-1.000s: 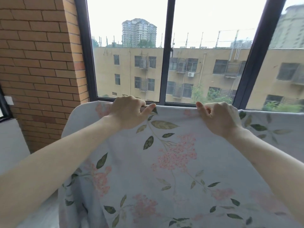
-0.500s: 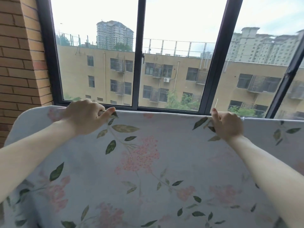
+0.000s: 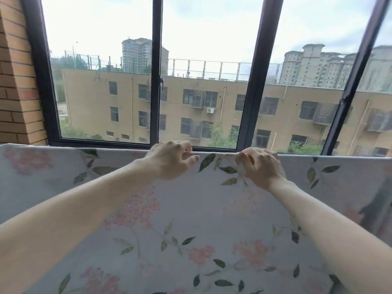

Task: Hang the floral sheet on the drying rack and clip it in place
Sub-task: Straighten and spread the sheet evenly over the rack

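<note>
The floral sheet (image 3: 191, 219), pale with pink blossoms and green leaves, hangs across the whole lower view, its top edge running level below the window. The drying rack bar under that edge is hidden by the cloth. My left hand (image 3: 171, 159) has its fingers curled over the sheet's top edge near the middle. Just right of it, my right hand (image 3: 259, 166) pinches a small bunch of the cloth at the top edge. No clip shows in either hand.
A dark-framed window (image 3: 253, 81) stands close behind the sheet, with buildings outside. A brick wall (image 3: 17, 81) rises at the left. A dark shape (image 3: 379, 209) sits at the right edge in front of the sheet.
Both hands have slid right along the top edge and come closer together. The view has turned right, so less brick wall shows. My right hand now bunches the cloth.
</note>
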A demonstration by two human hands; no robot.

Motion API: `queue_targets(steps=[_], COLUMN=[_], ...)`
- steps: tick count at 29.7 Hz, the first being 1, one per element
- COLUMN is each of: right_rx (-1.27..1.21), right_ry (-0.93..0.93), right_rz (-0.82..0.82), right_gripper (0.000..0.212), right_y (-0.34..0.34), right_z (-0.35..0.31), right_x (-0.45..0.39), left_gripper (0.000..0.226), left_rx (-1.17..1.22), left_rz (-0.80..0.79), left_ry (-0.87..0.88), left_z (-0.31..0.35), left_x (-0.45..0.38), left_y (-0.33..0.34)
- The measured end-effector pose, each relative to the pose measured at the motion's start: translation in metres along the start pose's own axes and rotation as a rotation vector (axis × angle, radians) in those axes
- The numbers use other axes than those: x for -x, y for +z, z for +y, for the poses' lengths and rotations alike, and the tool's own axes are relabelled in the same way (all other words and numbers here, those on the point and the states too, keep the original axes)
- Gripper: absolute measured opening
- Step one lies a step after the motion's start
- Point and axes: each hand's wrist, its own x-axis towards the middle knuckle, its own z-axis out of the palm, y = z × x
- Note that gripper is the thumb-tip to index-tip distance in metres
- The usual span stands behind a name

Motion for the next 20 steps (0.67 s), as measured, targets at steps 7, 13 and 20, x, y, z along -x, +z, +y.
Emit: queue_targets(steps=[7, 13, 20], right_rx=[0.119, 0.082, 0.023], right_ry=[0.212, 0.215, 0.222], right_rz=[-0.178, -0.181, -0.035], right_gripper=[0.047, 0.05, 0.05], right_y=[-0.053, -0.066, -0.066], right_z=[0.118, 0.185, 0.258], right_x=[0.016, 0.021, 0.026], left_gripper=[0.037, 0.045, 0.059], left_rx=[-0.088, -0.142, -0.187], left_rz=[-0.017, 0.09, 0.1], left_ry=[0.042, -0.012, -0.079], left_z=[0.143, 0.18, 0.184], left_x=[-0.069, -0.094, -0.096], left_y=[0.053, 0.073, 0.073])
